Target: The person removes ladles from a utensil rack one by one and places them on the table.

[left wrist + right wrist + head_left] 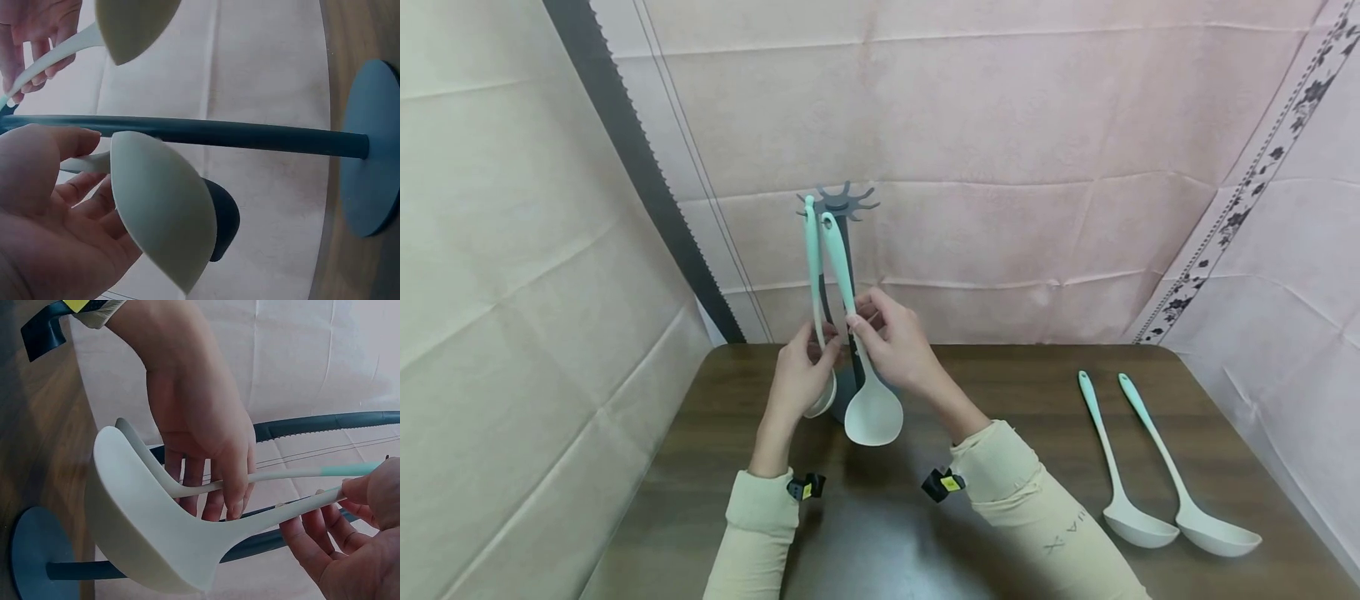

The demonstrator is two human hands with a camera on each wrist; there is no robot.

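Note:
A dark blue utensil stand (842, 200) with a spoked top stands near the table's far edge. From it hang two ladles with mint-green handles and pale bowls. My left hand (797, 377) pinches the left ladle (812, 250) low on its handle, just above the bowl, which shows large in the left wrist view. Thumb and fingers of my right hand (898, 340) pinch the right ladle (874, 414) around mid-handle, its bowl facing me. Behind the left ladle's bowl, a dark utensil end (225, 219) is partly hidden. The stand's round base (372, 181) rests on the wood.
Two more ladles, a nearer-centre ladle (1138, 527) and an outer ladle (1217, 535), lie side by side on the right of the brown wooden table (1000, 392). Pale creased cloth (985, 167) hangs behind and along both sides.

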